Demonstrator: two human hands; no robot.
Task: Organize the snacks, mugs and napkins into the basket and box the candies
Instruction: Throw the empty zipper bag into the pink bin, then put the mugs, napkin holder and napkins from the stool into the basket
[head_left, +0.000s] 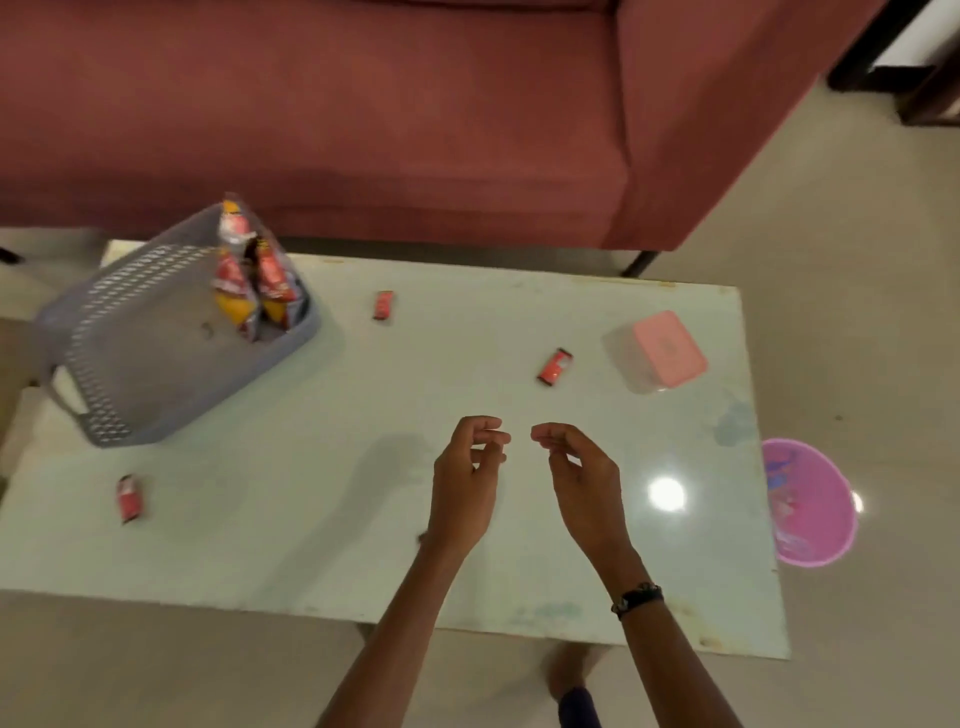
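Both hands hang over the table (311, 519), empty. The left hand (465, 483) and right hand (584, 478) have loosely curled fingers. Three candies lie apart: one (555, 366) slants toward the pink-lidded box (667, 351), one (383, 305) stands near the basket (130, 364), one (129, 498) points away.

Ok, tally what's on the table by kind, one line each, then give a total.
Candies, loose on the table: 3
Snack packets, standing in the basket: 2, as far as the blur allows
Basket: 1
Box with pink lid: 1
Total: 7
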